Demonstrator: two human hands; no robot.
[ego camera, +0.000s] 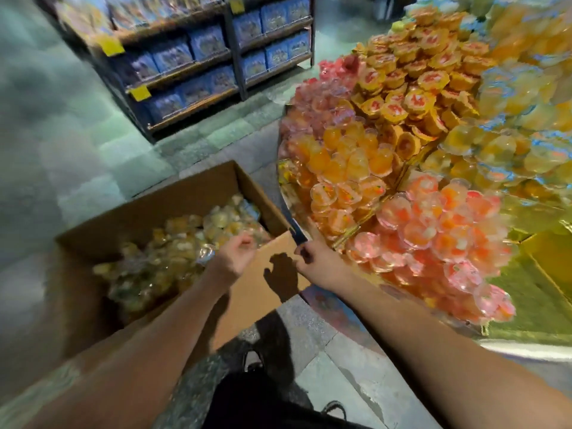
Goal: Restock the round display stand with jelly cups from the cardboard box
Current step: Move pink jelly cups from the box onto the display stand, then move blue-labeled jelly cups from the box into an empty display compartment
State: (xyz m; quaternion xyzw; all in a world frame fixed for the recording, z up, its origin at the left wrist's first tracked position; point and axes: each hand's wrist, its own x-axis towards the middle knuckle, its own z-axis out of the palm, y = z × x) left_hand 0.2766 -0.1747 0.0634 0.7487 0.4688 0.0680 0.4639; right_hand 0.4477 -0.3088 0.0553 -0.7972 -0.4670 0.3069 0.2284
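Both bare forearms reached forward from the lower edge toward twelve o'clock, converging slightly. Left hand point(232, 258) seen from the back, wrist bent a little, fingers loosely curled toward one o'clock, nothing plainly pinched between them though blur hid the tips. Right hand point(312, 253) lay just beside it at three o'clock, wrist straight, one finger stretched toward eleven o'clock, the rest folded under. Whether anything sat in that right grip could not be told. Hands close but apart, left forearm lower and further to nine o'clock
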